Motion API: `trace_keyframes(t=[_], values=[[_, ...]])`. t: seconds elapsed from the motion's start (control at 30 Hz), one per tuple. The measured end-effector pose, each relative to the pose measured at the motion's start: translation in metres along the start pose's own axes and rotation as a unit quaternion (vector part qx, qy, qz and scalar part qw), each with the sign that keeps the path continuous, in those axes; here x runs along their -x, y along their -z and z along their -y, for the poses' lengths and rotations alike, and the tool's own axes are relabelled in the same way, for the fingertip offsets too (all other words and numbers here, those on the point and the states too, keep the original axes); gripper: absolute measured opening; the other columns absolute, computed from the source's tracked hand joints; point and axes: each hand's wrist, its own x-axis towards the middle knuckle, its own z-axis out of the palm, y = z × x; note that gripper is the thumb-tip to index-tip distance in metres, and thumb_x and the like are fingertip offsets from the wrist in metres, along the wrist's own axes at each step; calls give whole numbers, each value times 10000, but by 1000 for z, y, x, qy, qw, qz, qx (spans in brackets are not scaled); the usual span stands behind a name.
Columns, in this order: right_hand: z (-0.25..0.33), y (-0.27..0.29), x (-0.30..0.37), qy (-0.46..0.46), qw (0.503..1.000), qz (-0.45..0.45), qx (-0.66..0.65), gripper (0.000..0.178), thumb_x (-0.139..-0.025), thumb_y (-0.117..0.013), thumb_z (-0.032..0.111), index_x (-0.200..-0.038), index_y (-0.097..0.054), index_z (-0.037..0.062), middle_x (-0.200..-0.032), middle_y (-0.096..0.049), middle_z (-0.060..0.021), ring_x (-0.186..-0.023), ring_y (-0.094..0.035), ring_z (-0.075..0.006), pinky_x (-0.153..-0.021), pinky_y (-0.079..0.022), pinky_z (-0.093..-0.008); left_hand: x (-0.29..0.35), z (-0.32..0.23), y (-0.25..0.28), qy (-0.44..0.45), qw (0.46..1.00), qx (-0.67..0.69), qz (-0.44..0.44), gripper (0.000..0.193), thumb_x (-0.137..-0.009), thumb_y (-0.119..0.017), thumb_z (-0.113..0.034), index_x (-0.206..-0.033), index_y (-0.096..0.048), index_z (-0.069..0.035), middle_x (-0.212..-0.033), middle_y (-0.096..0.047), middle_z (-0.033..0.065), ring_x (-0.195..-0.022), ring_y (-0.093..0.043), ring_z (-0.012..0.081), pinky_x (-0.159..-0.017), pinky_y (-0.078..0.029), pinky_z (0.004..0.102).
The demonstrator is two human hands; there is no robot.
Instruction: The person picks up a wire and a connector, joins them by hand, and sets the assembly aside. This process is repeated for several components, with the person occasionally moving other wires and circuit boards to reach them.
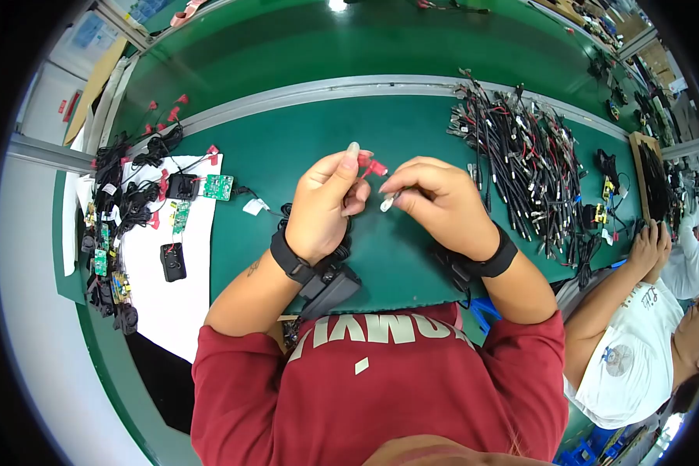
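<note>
My left hand [325, 200] pinches red insulated terminals [375, 167] between thumb and fingers, above the green bench top. Close by on its right, my right hand [441, 203] has its fingertips closed on a short dark cable with a pale metal-looking end [387, 203]. The two hands are a small gap apart, and the cable's exact join to the red terminals is too small to tell. Under my left wrist lies a black power adapter [330, 289], its coiled black cord [342, 250] partly hidden by the hand. A white tag [255, 206] on a cable rests to the left.
A large heap of black cables [512, 163] lies at right. On the left, a white sheet [175, 299] bears green circuit boards [218, 186], a black casing [173, 262] and tangled cords [136, 206]. A co-worker's hands [651, 247] are at far right, beside a cardboard box [639, 167].
</note>
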Motion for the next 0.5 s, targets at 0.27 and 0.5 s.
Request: trace_keyframes(t=[0.27,0.5], values=[[2,8,2,-153,984,32,-87,118,-797,-496,51,-879,-552,-12,-691,-520,-5,-581,-434,-44,-506,-360,-189,5,-3,4,106,987,-67,98,322,-856,-468,-342,-827,-525,-26,-759,-539,33,-578,-493,72,-459,-346,179],[0,2,3,-66,998,20,-9,140,-839,-442,108,-859,-512,-12,-625,-453,2,-544,-394,-55,-468,-329,-207,6,0,-1,112,992,-51,41,293,-877,-414,-342,-819,-503,-68,-767,-543,23,-615,-499,101,-492,-333,193]])
